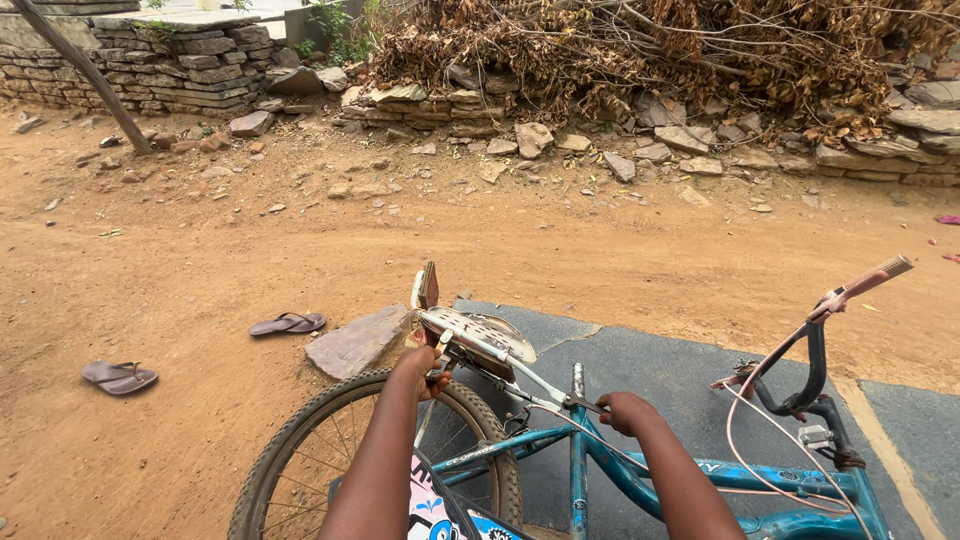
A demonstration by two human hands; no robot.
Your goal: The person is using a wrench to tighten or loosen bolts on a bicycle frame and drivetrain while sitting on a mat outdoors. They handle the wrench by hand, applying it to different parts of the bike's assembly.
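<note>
- Your left hand (425, 362) grips the seat bracket (468, 358) of the upturned blue bike (640, 470).
- Your right hand (622, 410) is fisted around a tool (582, 404), pointing left toward the seat, just beside it.

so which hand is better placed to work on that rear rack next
Left, likely. The left hand already sits at the rear rack above the back wheel, while the right hand is further forward, gripping the blue frame.

Bicycle (600, 450) lower centre-right, rear wheel (370, 450) lower left; two sandals (288, 323) left on dirt; flat stone (355, 342) between; stone wall (180, 60) across top.
</note>
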